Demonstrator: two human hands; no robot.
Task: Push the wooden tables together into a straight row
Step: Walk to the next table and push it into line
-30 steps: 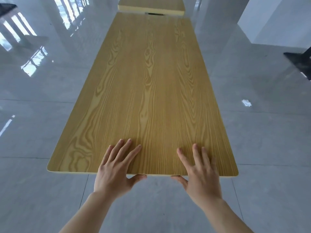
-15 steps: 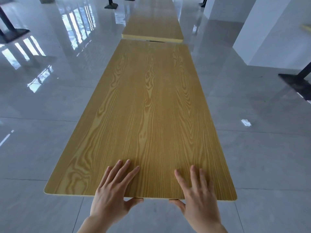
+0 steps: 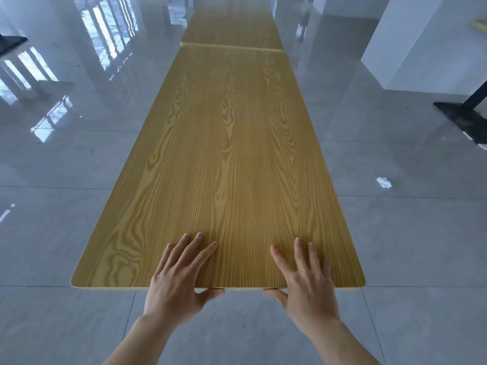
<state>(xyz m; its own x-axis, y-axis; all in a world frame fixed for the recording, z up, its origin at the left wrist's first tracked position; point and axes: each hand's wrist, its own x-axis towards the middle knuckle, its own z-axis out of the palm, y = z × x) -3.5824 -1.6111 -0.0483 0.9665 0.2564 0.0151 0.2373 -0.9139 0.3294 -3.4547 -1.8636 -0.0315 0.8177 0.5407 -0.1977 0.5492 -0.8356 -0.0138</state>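
Observation:
A long wooden table (image 3: 224, 154) with a yellow grain top runs straight away from me. Its far end touches the near edge of a second wooden table (image 3: 232, 25), and no gap shows between them. My left hand (image 3: 179, 280) lies on the near edge, fingers spread flat on top and thumb under the rim. My right hand (image 3: 305, 283) grips the same edge in the same way, a little to the right.
Glossy grey tile floor (image 3: 66, 154) lies on both sides. A black table base (image 3: 466, 114) stands at the right, a white pillar (image 3: 427, 40) behind it. A scrap of white paper (image 3: 384, 182) lies on the floor. Another black base (image 3: 10, 42) sits far left.
The near table has slid forward. The dark gap at its far end has closed and it now meets the second table. Both hands stay on the near edge.

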